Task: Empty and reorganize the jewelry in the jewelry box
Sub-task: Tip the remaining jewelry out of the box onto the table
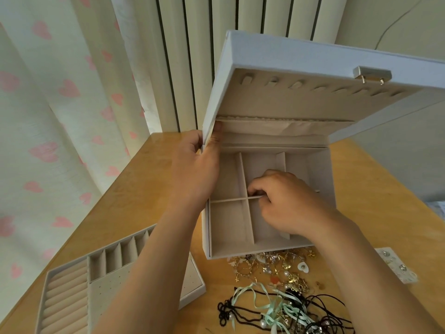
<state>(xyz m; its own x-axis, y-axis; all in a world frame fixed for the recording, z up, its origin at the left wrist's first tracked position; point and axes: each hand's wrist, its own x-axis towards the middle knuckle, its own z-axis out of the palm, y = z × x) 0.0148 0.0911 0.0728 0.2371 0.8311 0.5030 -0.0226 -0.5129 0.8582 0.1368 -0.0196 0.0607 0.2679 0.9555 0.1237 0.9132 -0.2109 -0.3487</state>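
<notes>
A white jewelry box [322, 169] stands open on the wooden table, tilted toward me, its beige compartments bare. My left hand [195, 165] grips the left edge of the raised lid [289, 102], thumb inside. My right hand [284, 201] reaches into the box, its fingers curled and pinching the thin cross divider [231, 200] in the middle. In front of the box lies a pile of gold earrings, charms and pearls [274, 266]. Nearer me are tangled black cords and mint ribbon necklaces [284, 309].
A beige removable tray [72, 285] with ring rolls and slots lies at the lower left, partly under my left forearm. A clear card of stud earrings [397, 265] sits at the right. A heart-print curtain [60, 116] and a radiator [192, 56] stand behind the table.
</notes>
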